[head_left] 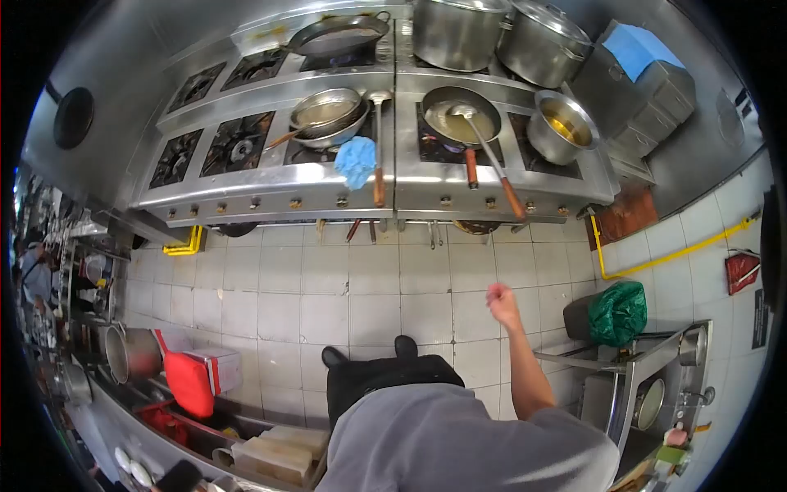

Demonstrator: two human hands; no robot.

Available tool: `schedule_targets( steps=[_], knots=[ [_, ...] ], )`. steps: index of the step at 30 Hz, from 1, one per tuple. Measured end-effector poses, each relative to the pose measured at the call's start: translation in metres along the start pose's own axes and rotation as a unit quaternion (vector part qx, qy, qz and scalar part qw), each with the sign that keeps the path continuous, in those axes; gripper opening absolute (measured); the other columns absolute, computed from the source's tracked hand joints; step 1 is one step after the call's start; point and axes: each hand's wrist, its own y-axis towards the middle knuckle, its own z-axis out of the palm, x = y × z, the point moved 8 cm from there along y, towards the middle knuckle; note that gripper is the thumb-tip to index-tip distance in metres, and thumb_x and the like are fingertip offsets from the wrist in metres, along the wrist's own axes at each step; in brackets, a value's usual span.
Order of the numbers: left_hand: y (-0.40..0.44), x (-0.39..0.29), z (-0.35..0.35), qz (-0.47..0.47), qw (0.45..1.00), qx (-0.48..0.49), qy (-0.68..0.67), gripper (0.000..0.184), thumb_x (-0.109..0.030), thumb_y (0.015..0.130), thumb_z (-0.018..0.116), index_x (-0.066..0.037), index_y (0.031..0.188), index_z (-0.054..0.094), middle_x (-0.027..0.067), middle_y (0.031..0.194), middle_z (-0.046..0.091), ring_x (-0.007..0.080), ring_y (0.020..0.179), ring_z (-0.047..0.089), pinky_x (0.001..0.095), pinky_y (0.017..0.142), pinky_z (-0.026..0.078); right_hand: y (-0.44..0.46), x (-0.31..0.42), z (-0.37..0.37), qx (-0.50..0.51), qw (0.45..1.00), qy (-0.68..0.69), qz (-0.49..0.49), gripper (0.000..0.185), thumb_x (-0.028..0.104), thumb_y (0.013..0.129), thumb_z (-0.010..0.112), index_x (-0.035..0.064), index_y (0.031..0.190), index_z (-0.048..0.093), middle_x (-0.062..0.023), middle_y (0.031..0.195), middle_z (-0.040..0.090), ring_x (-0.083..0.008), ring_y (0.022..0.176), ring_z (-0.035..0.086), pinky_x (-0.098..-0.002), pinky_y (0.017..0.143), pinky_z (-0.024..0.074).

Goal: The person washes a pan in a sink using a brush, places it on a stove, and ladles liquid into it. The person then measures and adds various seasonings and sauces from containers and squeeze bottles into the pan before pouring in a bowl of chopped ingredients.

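My right hand (503,307) is held out over the tiled floor, short of the stove front. Its fingers look loosely curled, with nothing showing in them. My left hand is out of view. Nearest ahead on the stove (270,190) is a frying pan (441,123) containing liquid, with a wooden-handled ladle (489,148) resting in it and its handle jutting past the front edge. Right of that pan stands a metal pot (541,135) of yellowish liquid. To the left, a strainer (326,105) sits over a metal bowl, beside a blue cloth (357,161) and a long-handled spatula (379,135).
Behind these, a wok (339,41) sits over a burner, with two large stockpots (457,37) to its right. A bin with a green bag (618,314) and a metal rack (627,394) stand right. A red dustpan-like object (188,381) and sink-side counter lie left.
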Motion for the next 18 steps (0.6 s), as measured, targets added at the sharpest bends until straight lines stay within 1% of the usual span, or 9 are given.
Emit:
schedule_targets(
  steps=[1,3,7,11,13,15,16,17,18],
  knots=[
    [-0.018,-0.003,0.034,-0.023,0.998,0.048,-0.017,0.051,-0.032,0.079,0.082,0.005,0.111,0.067,0.0196,0.114,0.067,0.0285,0.091,0.068,0.0381,0.081,0.056,0.01,0.037,-0.027,-0.029,0.998,0.054,-0.01,0.014,0.011,0.09,0.062,0.0008,0.1,0.061,-0.0045,0.075,0.062,-0.0112,0.068,0.059,-0.0289,0.058,0.0482],
    [-0.076,-0.041,0.112,-0.139,0.966,0.2,-0.085,0.051,-0.016,0.081,0.079,0.006,0.122,0.059,0.0148,0.117,0.065,0.0247,0.105,0.062,0.039,0.095,0.049,0.021,0.137,-0.079,-0.094,0.989,0.098,-0.062,0.016,0.013,0.091,0.064,-0.0006,0.099,0.062,-0.0033,0.072,0.06,-0.0107,0.07,0.057,-0.03,0.064,0.0484],
    [-0.195,-0.169,0.223,-0.059,0.927,0.324,-0.177,0.047,-0.014,0.084,0.077,0.006,0.122,0.058,0.0116,0.114,0.064,0.0209,0.103,0.059,0.0349,0.097,0.046,0.061,0.27,-0.129,-0.196,0.962,-0.004,-0.19,0.021,0.013,0.088,0.066,-0.0006,0.102,0.06,-0.0092,0.088,0.06,-0.0222,0.082,0.059,-0.0376,0.077,0.0496],
    [-0.285,-0.231,0.306,-0.02,0.876,0.433,-0.21,0.052,-0.008,0.08,0.079,0.004,0.123,0.053,0.0083,0.113,0.059,0.02,0.101,0.058,0.0324,0.095,0.045,0.15,0.293,-0.098,-0.185,0.923,-0.258,-0.218,0.041,0.014,0.082,0.068,-0.0004,0.118,0.053,-0.0209,0.118,0.053,-0.0389,0.101,0.058,-0.0475,0.09,0.0487],
    [-0.338,-0.269,0.344,-0.106,0.779,0.531,-0.315,0.058,-0.002,0.074,0.079,-0.001,0.124,0.049,0.0084,0.11,0.059,0.0193,0.1,0.06,0.035,0.094,0.047,0.201,0.266,-0.075,-0.063,0.955,-0.275,-0.09,0.053,0.015,0.082,0.069,0.0008,0.127,0.046,-0.0252,0.128,0.047,-0.0428,0.107,0.055,-0.0504,0.094,0.0474],
    [-0.374,-0.308,0.367,-0.087,0.752,0.569,-0.322,0.06,-0.003,0.072,0.08,-0.002,0.123,0.048,0.0089,0.108,0.059,0.0198,0.1,0.061,0.0353,0.094,0.048,0.23,0.245,-0.069,-0.048,0.955,-0.292,-0.027,0.056,0.016,0.084,0.069,-0.0002,0.131,0.042,-0.0242,0.123,0.052,-0.0364,0.101,0.061,-0.0484,0.086,0.0523],
    [-0.39,-0.324,0.379,-0.103,0.736,0.582,-0.33,0.061,-0.005,0.071,0.08,-0.002,0.123,0.048,0.0093,0.107,0.059,0.0201,0.101,0.061,0.0351,0.094,0.048,0.237,0.228,-0.063,0.018,0.991,-0.107,0.081,0.054,0.016,0.086,0.068,-0.0013,0.131,0.042,-0.0215,0.118,0.056,-0.0313,0.094,0.063,-0.0442,0.077,0.0547],
    [-0.405,-0.335,0.39,-0.117,0.721,0.594,-0.337,0.062,-0.006,0.071,0.081,-0.002,0.122,0.047,0.0096,0.107,0.059,0.0205,0.101,0.061,0.0349,0.094,0.048,0.238,0.215,-0.048,0.082,0.976,0.085,0.185,0.053,0.016,0.088,0.067,-0.0023,0.131,0.041,-0.0189,0.113,0.06,-0.0261,0.087,0.066,-0.04,0.068,0.0571],
    [-0.418,-0.342,0.403,-0.119,0.71,0.606,-0.339,0.064,-0.008,0.07,0.082,-0.003,0.123,0.046,0.0102,0.106,0.06,0.0209,0.1,0.061,0.035,0.093,0.048,0.239,0.217,-0.04,0.118,0.969,0.13,0.172,0.048,0.015,0.09,0.064,-0.0035,0.128,0.041,-0.0087,0.09,0.061,-0.015,0.065,0.061,-0.0305,0.05,0.0514]
  ],
)
